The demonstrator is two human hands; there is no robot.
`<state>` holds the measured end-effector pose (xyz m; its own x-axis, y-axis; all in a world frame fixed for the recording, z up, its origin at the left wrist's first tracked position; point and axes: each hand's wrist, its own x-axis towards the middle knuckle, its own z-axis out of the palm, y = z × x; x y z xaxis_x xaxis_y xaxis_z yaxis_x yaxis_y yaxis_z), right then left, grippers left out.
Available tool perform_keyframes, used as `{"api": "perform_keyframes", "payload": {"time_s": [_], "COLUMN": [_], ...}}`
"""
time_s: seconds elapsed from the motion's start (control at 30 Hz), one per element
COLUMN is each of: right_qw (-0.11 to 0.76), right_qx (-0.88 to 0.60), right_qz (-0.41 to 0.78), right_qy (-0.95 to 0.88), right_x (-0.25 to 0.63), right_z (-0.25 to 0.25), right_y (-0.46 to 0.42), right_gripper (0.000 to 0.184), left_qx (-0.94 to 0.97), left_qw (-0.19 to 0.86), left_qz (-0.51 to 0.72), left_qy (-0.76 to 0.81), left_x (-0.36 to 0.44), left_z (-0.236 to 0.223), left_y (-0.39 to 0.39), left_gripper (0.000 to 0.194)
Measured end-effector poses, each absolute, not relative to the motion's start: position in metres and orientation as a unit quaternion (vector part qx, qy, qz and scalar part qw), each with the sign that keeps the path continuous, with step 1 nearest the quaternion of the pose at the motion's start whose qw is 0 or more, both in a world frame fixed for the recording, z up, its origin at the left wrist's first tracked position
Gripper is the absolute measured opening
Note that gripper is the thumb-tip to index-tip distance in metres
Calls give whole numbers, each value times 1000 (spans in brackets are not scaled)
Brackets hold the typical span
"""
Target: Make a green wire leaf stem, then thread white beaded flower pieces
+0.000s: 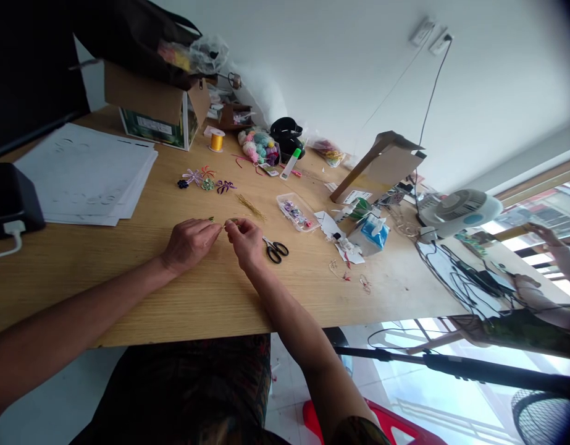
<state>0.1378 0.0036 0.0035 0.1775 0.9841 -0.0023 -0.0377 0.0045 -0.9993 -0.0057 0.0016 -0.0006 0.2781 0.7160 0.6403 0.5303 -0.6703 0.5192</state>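
"What's around you?"

"A long pale wooden table (127, 290) runs away from you at a slant; a cardboard box (157, 111) stands open at its far edge, under a dark bag (136, 37); a stack of white papers (85, 176) lies off to your left; a white desk fan (456, 213) sits far right beside black cables (465, 278); another person's hand (544, 233), not yours, is raised near the window (553, 210)."

"And closer in?"

"A clear plastic tray of beads (296, 212) lies ahead and to your right; a bag of coloured pompoms (258, 145) sits further back, near a spool of gold thread (216, 141); small wire flowers (205, 179) lie in a loose row; a bundle of gold wire (251, 207) rests just past your hands; black-handled scissors (275, 250) lie just beside your right hand (245, 242)."

"And your hands?"

"Both are pinching, neither released; your left hand (189, 246) and your right meet at the fingertips on a thin wire strand (223, 225), held above the table between them; a tiny green bit (211, 219) shows at its left end, too small to make out."
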Motion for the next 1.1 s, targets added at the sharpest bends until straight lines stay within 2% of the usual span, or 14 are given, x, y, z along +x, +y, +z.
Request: {"api": "perform_keyframes", "payload": {"time_s": [0.17,0.3,0.5,0.83,1.1], "right_qw": [563,562,520,532,561], "right_qx": [-532,-540,-554,-541,-496], "right_qz": [435,387,440,430,471], "right_qy": [-459,-493,-479,-489,-466], "right_x": [137,137,139,138,139], "right_z": [3,4,6,-1,-2], "right_y": [3,1,1,4,6], "right_gripper": [18,16,15,11,25], "left_qx": [768,768,757,739,668], "left_qw": [150,144,162,202,266], "left_qz": [450,440,463,473,513], "left_qy": [430,442,432,436,469], "left_x": [-3,-1,-1,0,3], "left_z": [1,0,-4,-2,-8], "left_y": [-1,-2,0,-1,0], "left_gripper": [17,19,19,17,11]}}
